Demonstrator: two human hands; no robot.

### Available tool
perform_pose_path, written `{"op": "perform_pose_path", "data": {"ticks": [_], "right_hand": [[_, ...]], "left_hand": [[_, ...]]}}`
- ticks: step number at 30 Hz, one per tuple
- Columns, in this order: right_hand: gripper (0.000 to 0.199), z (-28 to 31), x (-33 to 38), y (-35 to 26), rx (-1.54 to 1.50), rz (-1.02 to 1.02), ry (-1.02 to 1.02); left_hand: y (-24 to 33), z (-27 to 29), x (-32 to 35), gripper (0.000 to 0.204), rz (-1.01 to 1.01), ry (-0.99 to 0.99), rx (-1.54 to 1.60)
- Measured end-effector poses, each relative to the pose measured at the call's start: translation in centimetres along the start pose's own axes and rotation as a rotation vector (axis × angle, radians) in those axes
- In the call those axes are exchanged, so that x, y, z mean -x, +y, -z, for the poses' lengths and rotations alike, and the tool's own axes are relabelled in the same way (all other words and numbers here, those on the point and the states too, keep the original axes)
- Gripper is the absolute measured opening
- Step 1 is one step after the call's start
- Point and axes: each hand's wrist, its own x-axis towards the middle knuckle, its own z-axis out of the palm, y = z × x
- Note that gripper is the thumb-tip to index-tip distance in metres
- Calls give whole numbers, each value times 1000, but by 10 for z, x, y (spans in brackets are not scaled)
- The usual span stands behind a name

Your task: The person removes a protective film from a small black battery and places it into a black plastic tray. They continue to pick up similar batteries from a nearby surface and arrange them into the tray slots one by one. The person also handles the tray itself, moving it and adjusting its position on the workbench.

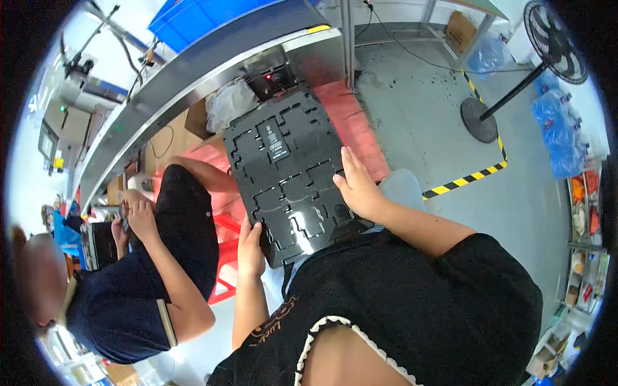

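A large glossy black plastic panel (290, 174) with moulded ridges, slots and a printed patch lies tilted in front of me, its near end at my lap. My left hand (251, 249) holds its near left edge, the thumb against the side. On the opposite edge is my right hand (359, 186), its fingers straight along the rim and partly over the top; the undersides of both hands are hidden. Light glares off the panel's near part.
A conveyor with a metal side rail (219, 77) runs along the far left, a blue crate (193, 22) on it. Beside me at left sits a co-worker (129, 309) holding a dark object. A standing fan (479, 119) and yellow-black floor tape (467, 182) are at right.
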Motion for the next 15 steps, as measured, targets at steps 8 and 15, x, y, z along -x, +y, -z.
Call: {"op": "perform_pose_path", "data": {"ticks": [8, 15], "right_hand": [[62, -9, -51, 32, -356, -253, -29], [53, 14, -48, 23, -434, -154, 15]], "left_hand": [[0, -5, -45, 45, 39, 121, -198], [9, -5, -51, 40, 6, 44, -260]]}}
